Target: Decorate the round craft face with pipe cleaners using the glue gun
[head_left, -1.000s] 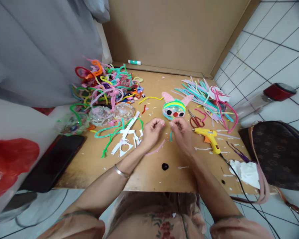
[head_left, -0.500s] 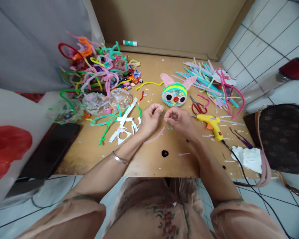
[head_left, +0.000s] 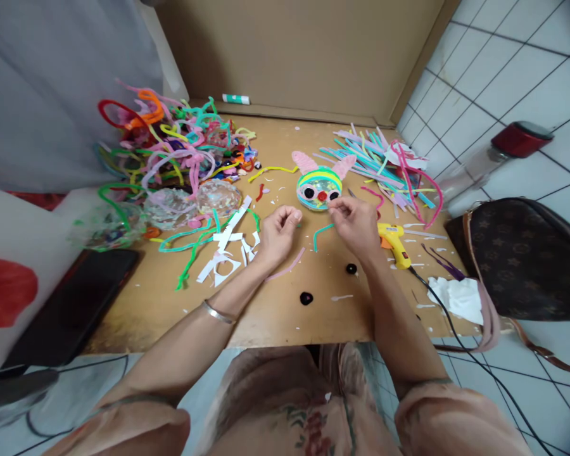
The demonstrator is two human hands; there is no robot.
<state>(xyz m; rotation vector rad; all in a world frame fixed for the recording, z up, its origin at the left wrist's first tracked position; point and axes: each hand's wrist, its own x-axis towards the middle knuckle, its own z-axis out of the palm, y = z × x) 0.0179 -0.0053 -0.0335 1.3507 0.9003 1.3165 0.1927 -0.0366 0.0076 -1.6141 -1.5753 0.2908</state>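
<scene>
My left hand (head_left: 281,233) is closed in a pinch, with a tiny green speck by its fingertips; what it holds is too small to name. My right hand (head_left: 357,223) also pinches, its fingertips in front of the lower right side of a clear round animal head (head_left: 319,201). Whatever those fingers hold is hidden. The head has pink pipe-cleaner ears, yellow and teal bands, black eyes and a red nose. A bent teal pipe cleaner (head_left: 316,238) lies between my hands. Nearer me are a pink strip (head_left: 292,265) and two black discs, one (head_left: 306,298) left of the other (head_left: 351,269).
A yellow glue gun (head_left: 395,246) lies right of my right hand, its cord running off the table. White paper scraps (head_left: 228,253) and a pipe-cleaner heap (head_left: 185,139) are left. Straight pipe cleaners (head_left: 370,158), a bottle (head_left: 498,152) and a brown bag (head_left: 517,253) stand right.
My hands have moved apart, the right one shifting right and toward the head. The teal pipe cleaner and second black disc now show more fully. The whole view has shifted slightly.
</scene>
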